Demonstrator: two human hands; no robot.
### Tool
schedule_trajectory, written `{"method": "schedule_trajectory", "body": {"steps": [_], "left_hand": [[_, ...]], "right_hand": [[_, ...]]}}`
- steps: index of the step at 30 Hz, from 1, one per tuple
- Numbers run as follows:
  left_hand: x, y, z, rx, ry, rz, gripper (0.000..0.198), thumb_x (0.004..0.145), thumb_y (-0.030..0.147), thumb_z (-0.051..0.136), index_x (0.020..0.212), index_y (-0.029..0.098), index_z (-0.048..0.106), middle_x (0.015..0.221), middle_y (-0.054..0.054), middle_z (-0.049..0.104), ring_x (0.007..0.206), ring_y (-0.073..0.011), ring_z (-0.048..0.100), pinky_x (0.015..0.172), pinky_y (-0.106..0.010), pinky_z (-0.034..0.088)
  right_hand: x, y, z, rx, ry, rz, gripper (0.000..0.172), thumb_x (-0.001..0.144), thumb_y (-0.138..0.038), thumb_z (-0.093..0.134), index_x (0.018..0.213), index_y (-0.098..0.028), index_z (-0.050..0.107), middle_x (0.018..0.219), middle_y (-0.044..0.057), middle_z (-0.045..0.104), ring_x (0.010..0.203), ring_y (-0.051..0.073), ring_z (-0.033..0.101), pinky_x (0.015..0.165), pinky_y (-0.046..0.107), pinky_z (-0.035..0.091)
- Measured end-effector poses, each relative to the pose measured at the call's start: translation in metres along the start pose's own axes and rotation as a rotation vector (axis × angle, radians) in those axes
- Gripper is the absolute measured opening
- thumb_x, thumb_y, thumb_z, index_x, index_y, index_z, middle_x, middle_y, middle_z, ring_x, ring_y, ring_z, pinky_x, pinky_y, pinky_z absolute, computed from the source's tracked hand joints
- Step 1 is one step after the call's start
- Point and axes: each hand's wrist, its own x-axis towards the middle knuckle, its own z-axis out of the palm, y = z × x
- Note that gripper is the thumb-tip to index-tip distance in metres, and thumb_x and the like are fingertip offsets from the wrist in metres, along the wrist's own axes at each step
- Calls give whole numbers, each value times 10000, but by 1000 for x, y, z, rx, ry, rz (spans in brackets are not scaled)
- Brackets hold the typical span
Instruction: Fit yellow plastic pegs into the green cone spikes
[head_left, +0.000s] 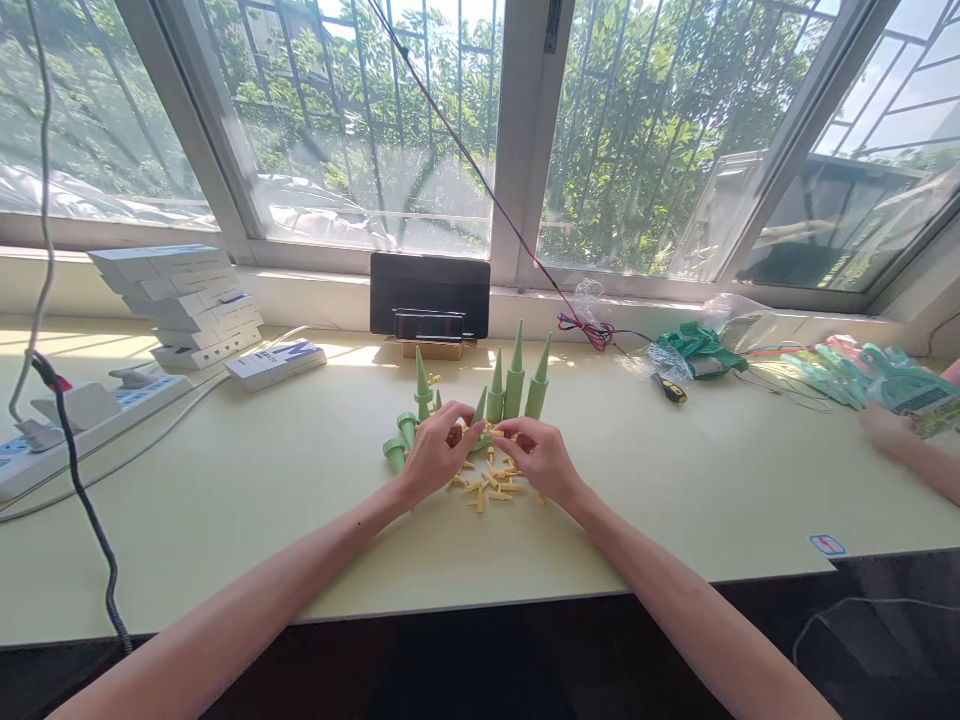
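Right, both hands are down at the middle of the pale yellow-green desk [225, 480], fingertips nearly touching each other. The left hand [435, 452] is curled in, its grip drawn together at the meeting point, but whether it's clamped on anything I can't tell; it's too small to make out. The right hand [541, 457] has its grip pinched on a small yellow plastic peg [492, 432], held just above the desk between the two hands. Directly beneath, and nearer the person, a scatter of loose yellow pegs [491, 488] lies flat on the desk. Just behind the fingers stands a cluster of tall green plastic cones [516, 375], upright, tips up, packed side by side. Out beyond the left hand's knuckles, short green plastic caps [395, 452] sit on the desk just beside it.

Further back, a black flat screen [429, 293] stands on a small stand by the window sill. Off left there's a leaning stack of white cardboard boxes [187, 300] and a white power strip [90, 415]. Off right, a yellow-and-black screwdriver [670, 388], green packets in clear plastic [697, 350], and at the edge another person's hand [885, 430], well apart.
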Motion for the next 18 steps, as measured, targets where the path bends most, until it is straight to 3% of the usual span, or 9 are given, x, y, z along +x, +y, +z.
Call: {"method": "schedule_trajectory", "body": {"steps": [5,10,18], "left_hand": [[-1,3,-1,-3,-19,-13,192,915,371,564,858,189,547,695,39,510,476,-62,396,475,-193,345],[-2,3,-1,22,-28,-25,189,912,375,567,855,197,541,540,81,388,454,-72,340,470,-187,307],[-2,-1,-1,43,-43,29,191,917,388,566,905,197,561,520,91,375,459,-72,326,494,-186,336]], "right_hand": [[0,0,0,-3,-11,-7,195,848,-350,658,893,-165,697,774,41,677,490,103,487,477,248,420],[0,1,1,-3,-13,-4,211,850,-370,655,894,-168,696,775,37,677,487,101,482,472,244,418],[0,0,0,-13,-13,10,215,861,-370,631,872,-163,688,650,18,640,466,112,481,473,249,420]]}}
